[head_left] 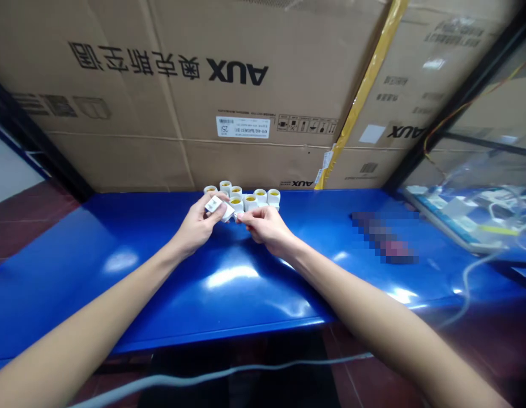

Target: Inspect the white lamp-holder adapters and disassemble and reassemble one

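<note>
My left hand (pixel 202 217) is closed around a white lamp holder (pixel 227 212), tilted so that a flat, squarish white face points up. The fingers of my right hand (pixel 263 222) are pinched together at its right end. Whatever thin, small thing lies between those fingertips is too small to name. Just behind both hands stand several more white lamp holders (pixel 250 202) with round mouths and yellow insides, partly covered by my fingers.
The blue tabletop (pixel 161 309) carries the work, with a large cardboard box (pixel 131 130) against its back edge. To the right lies a dark, pixelated object (pixel 384 238). Beyond it sits a tray (pixel 449 226) of white parts and cables. A grey cable (pixel 195 377) crosses below the table's front edge.
</note>
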A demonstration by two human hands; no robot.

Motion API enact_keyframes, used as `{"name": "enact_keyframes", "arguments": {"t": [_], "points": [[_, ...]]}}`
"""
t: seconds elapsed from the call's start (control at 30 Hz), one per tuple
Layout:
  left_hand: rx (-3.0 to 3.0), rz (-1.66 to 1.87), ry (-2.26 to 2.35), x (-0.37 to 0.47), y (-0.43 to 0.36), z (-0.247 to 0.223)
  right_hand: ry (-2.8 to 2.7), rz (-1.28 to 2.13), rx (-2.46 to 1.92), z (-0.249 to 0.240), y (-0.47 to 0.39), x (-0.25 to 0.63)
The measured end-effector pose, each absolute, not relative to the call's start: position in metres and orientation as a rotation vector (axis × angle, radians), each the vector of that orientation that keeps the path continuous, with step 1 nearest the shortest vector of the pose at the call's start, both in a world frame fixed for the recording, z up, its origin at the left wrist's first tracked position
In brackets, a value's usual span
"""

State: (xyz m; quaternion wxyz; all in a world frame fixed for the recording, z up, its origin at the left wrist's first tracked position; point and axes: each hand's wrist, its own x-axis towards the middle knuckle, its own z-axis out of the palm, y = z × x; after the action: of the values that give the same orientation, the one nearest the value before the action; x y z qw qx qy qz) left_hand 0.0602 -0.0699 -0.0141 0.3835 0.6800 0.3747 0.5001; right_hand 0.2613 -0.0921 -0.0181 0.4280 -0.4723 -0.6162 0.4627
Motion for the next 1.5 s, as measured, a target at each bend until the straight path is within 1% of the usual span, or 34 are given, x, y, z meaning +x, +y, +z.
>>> {"name": "enact_keyframes", "arguments": {"t": [0.07, 0.23, 0.27, 0.33, 0.47, 0.6, 0.67, 0.77, 0.83, 0.87, 0.93, 1.03, 1.1, 1.17, 1.27, 1.3, 1.33, 1.37, 1.47, 1.5], "points": [[1.695, 1.282, 0.916, 0.058, -0.069, -0.013, -1.642, 1.070, -1.187, -0.016, -0.092, 0.265], [1.520, 1.340, 0.938, 0.064, -0.072, -0.014, -1.935, 0.215, -1.349, -0.012, -0.099, 0.268], [1.481, 1.349, 0.957, 0.067, -0.072, -0.014, -1.959, 0.113, -1.397, -0.012, -0.101, 0.267], [1.435, 1.379, 0.992, 0.070, -0.073, -0.016, -2.034, 0.028, -1.414, -0.011, -0.104, 0.264], [1.417, 1.467, 1.018, 0.072, -0.073, -0.019, -2.188, -0.046, -1.316, -0.009, -0.105, 0.263], [1.464, 1.479, 1.035, 0.072, -0.075, -0.018, -2.160, -0.109, -1.395, -0.006, -0.107, 0.266], [1.508, 1.461, 1.031, 0.073, -0.077, -0.016, -2.039, 0.026, -1.425, -0.006, -0.106, 0.265], [1.555, 1.466, 1.019, 0.072, -0.078, -0.012, -1.848, 0.454, -1.385, -0.009, -0.100, 0.262], [1.564, 1.480, 1.026, 0.071, -0.078, -0.012, -1.810, 0.585, -1.323, -0.012, -0.096, 0.261], [1.566, 1.487, 1.037, 0.071, -0.077, -0.012, -1.832, 0.553, -1.293, -0.013, -0.095, 0.261], [1.570, 1.510, 1.070, 0.071, -0.076, -0.012, -1.916, 0.381, -1.251, -0.014, -0.095, 0.261], [1.573, 1.525, 1.119, 0.073, -0.077, -0.013, -2.017, 0.118, -1.306, -0.012, -0.100, 0.261], [1.585, 1.508, 1.117, 0.074, -0.079, -0.013, -1.979, 0.071, -1.384, -0.010, -0.102, 0.261], [1.591, 1.493, 1.078, 0.074, -0.080, -0.012, -1.902, 0.228, -1.404, -0.010, -0.100, 0.260], [1.592, 1.457, 1.014, 0.073, -0.078, -0.010, -1.807, 0.615, -1.324, -0.011, -0.093, 0.261], [1.590, 1.450, 1.007, 0.072, -0.077, -0.011, -1.817, 0.662, -1.290, -0.011, -0.091, 0.262], [1.589, 1.451, 1.010, 0.071, -0.076, -0.011, -1.851, 0.628, -1.269, -0.011, -0.091, 0.262], [1.590, 1.460, 1.022, 0.071, -0.075, -0.012, -1.904, 0.526, -1.267, -0.010, -0.092, 0.263], [1.600, 1.486, 1.091, 0.072, -0.075, -0.015, -2.058, 0.077, -1.348, -0.007, -0.099, 0.264], [1.609, 1.480, 1.109, 0.073, -0.076, -0.015, -2.072, -0.027, -1.395, -0.006, -0.102, 0.264]]}}
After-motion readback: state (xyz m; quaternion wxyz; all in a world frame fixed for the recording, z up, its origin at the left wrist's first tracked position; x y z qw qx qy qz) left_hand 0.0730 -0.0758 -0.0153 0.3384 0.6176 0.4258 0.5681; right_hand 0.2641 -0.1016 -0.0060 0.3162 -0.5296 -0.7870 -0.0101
